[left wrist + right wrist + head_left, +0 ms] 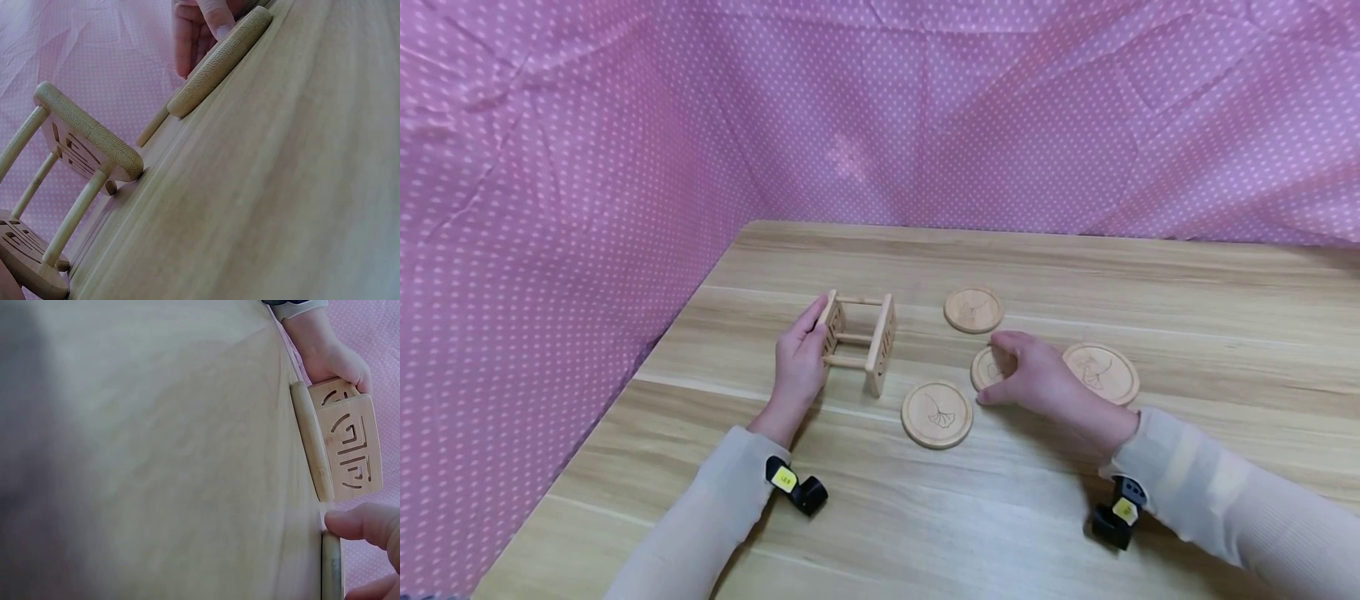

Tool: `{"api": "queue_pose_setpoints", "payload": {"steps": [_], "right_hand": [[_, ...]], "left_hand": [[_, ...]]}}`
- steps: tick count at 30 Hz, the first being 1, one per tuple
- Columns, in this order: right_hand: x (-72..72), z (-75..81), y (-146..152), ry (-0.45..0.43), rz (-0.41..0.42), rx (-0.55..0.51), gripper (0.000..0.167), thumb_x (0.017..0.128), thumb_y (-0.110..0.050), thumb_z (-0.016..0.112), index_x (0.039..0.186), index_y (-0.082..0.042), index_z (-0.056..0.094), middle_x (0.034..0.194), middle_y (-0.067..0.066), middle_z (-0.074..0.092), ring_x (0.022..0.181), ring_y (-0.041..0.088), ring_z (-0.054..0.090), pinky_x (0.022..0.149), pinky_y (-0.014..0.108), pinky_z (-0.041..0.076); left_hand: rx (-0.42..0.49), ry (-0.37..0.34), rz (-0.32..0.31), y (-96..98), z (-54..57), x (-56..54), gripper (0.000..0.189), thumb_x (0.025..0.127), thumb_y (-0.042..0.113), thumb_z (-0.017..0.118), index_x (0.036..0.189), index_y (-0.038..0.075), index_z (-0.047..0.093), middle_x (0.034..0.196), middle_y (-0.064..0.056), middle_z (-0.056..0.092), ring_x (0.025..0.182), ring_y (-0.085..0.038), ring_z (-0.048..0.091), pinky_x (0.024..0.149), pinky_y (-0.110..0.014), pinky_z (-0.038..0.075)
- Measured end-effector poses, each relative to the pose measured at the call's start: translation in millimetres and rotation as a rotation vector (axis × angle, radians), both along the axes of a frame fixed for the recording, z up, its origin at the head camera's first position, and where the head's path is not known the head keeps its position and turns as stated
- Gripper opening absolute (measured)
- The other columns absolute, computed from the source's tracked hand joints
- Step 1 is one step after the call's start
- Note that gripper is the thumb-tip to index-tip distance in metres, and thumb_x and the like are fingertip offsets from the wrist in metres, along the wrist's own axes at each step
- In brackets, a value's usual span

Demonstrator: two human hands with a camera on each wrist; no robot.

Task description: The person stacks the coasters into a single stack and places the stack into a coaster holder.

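Observation:
My left hand (800,362) holds the left side panel of a small wooden coaster holder (881,340), which stands on the table with its two cut-out panels joined by round rods. No coaster sits between its panels. My right hand (1030,371) reaches over a round wooden coaster (988,367), thumb and fingers at opposite edges of it, and partly covers it. In the right wrist view, the thumb (359,524) rests at the rim of that coaster (332,565). Between the holder and this hand lies another coaster (937,414) with an engraved ginkgo leaf.
A coaster (973,310) lies flat farther back, and one more (1101,373) lies to the right, beside my right wrist. The wood-grain table (880,517) ends at the back and left against a pink dotted cloth (925,125).

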State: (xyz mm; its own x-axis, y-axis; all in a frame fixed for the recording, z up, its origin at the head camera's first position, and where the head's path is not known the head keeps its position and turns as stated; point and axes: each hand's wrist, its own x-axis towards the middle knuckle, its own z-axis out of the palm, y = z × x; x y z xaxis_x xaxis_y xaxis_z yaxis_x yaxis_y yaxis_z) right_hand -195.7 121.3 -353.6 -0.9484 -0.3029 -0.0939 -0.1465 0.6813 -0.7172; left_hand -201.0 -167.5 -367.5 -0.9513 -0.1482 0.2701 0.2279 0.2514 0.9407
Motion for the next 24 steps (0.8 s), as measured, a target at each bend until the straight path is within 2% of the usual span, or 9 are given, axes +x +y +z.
{"api": "queue_pose_setpoints", "payload": {"steps": [5,12,24], "right_hand": [[-0.8,-3.2,-1.0,0.030,0.002,-0.006,0.087,0.059,-0.020,0.085,0.131,0.008,0.044,0.138,0.028,0.039,0.128,0.045,0.033,0.110,0.055,0.024],[-0.2,-5.9,-1.7,0.080,0.014,0.022,0.077,0.058,-0.018,0.085,0.123,0.007,0.053,0.132,0.027,0.047,0.122,0.044,0.041,0.106,0.055,0.030],[0.9,-5.9,-2.2,0.085,0.000,0.026,0.076,0.058,-0.019,0.084,0.122,0.008,0.053,0.128,0.027,0.049,0.118,0.044,0.045,0.103,0.054,0.035]], "left_hand": [[0.006,-0.006,-0.005,-0.2,-1.0,-0.7,0.042,0.095,0.003,0.038,0.136,0.001,0.043,0.143,-0.011,0.041,0.134,-0.018,0.033,0.112,-0.028,0.027],[0.000,-0.002,-0.004,0.3,-1.8,0.5,0.042,0.095,0.003,0.038,0.137,0.001,0.042,0.142,-0.011,0.041,0.134,-0.019,0.034,0.112,-0.029,0.027],[-0.001,0.014,0.010,1.3,-0.8,1.1,0.042,0.094,0.002,0.038,0.135,-0.001,0.043,0.141,-0.013,0.042,0.134,-0.022,0.035,0.112,-0.030,0.027]]}}
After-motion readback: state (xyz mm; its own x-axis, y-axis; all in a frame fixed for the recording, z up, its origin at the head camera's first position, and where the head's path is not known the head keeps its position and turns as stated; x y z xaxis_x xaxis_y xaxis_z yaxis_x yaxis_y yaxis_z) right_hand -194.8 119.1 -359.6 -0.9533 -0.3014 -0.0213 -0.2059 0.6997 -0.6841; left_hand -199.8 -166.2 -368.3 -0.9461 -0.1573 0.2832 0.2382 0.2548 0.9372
